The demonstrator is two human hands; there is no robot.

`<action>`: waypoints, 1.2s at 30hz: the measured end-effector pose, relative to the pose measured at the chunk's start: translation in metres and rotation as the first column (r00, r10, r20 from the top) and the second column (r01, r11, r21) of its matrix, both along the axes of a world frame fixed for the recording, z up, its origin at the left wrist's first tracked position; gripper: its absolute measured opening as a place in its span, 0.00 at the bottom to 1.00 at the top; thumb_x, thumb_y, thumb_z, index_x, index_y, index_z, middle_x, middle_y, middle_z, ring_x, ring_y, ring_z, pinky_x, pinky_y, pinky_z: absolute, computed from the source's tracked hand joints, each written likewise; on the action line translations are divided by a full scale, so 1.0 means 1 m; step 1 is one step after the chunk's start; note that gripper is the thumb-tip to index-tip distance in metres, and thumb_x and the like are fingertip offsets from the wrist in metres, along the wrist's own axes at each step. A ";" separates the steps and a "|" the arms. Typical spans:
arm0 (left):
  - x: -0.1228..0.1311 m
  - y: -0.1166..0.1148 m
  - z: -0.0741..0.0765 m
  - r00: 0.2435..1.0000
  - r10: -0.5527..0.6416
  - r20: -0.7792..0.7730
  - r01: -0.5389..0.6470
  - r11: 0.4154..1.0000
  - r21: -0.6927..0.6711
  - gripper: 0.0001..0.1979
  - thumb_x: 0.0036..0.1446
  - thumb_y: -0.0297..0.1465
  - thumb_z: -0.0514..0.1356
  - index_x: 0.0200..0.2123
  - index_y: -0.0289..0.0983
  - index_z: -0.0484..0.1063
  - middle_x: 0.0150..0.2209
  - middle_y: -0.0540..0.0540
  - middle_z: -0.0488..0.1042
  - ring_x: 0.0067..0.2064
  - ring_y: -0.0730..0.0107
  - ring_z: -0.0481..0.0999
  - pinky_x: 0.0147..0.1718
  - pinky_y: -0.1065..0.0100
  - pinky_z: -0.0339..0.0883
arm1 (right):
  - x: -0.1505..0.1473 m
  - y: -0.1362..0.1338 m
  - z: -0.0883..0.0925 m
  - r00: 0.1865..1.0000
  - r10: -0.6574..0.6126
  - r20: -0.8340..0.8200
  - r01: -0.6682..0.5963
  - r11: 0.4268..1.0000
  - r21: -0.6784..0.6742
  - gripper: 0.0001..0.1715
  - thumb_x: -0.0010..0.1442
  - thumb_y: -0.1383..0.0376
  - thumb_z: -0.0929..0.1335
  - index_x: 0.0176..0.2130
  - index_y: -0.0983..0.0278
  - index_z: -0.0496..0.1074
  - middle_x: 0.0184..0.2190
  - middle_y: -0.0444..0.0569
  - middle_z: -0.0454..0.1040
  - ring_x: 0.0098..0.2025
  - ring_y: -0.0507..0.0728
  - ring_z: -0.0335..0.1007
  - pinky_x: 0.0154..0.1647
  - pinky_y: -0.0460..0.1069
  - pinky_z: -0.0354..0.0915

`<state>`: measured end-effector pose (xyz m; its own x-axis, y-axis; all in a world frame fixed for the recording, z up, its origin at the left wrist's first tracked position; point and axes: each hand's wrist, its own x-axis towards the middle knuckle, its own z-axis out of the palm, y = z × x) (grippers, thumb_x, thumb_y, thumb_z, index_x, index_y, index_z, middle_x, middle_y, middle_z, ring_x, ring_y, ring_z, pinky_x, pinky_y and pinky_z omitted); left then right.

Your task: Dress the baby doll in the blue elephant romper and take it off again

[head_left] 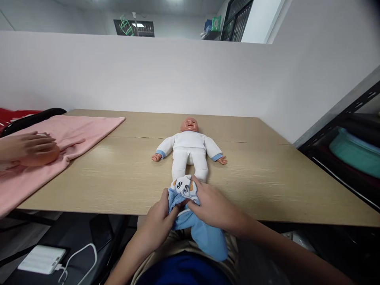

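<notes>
A baby doll [190, 139] lies on its back on the table, head at the far side, in a white outfit with light blue cuffs. In front of its legs, near the table's edge, I hold a fuzzy blue baby sock [209, 239] with a white animal face on it. My left hand [162, 221] is closed on its left side, thumb pressed inward. My right hand [208, 202] pinches the other side by the animal face. A smooth blue part hangs below, over my lap. The doll's feet are hidden behind my hands and the sock.
A pink blanket [92, 122] covers the table's left side. There another person's hand [32, 146] rests on a rounded, skin-coloured thing. A white power bank [43, 259] with a cable lies at lower left. A black shelf [341, 158] holding a teal container [356, 152] stands right.
</notes>
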<state>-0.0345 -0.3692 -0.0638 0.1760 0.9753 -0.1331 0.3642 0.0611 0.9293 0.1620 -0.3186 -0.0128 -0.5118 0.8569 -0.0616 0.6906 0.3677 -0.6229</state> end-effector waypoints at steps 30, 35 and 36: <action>-0.024 0.038 -0.043 0.986 0.046 0.163 -0.094 0.948 0.305 0.22 0.68 0.30 0.60 0.64 0.39 0.70 0.64 0.38 0.76 0.66 0.50 0.73 0.67 0.53 0.65 | 0.012 0.021 -0.038 0.954 -0.057 -0.293 0.062 0.998 0.008 0.19 0.61 0.70 0.73 0.51 0.61 0.74 0.45 0.50 0.84 0.43 0.60 0.80 0.43 0.51 0.69; -0.041 0.067 -0.029 0.994 -0.038 0.105 -0.003 0.930 0.367 0.14 0.69 0.29 0.59 0.55 0.36 0.78 0.57 0.38 0.79 0.61 0.52 0.76 0.65 0.54 0.66 | 0.017 0.045 -0.033 0.967 0.051 -0.248 -0.005 0.983 0.183 0.15 0.59 0.69 0.75 0.47 0.61 0.78 0.47 0.52 0.83 0.51 0.64 0.78 0.54 0.57 0.71; -0.045 0.074 -0.025 0.990 -0.080 0.116 0.034 0.936 0.351 0.14 0.69 0.30 0.60 0.55 0.37 0.79 0.58 0.38 0.79 0.62 0.51 0.75 0.66 0.54 0.65 | 0.018 0.053 -0.032 0.962 0.077 -0.262 -0.031 0.984 0.175 0.15 0.59 0.68 0.75 0.47 0.61 0.78 0.47 0.53 0.83 0.52 0.65 0.78 0.55 0.58 0.71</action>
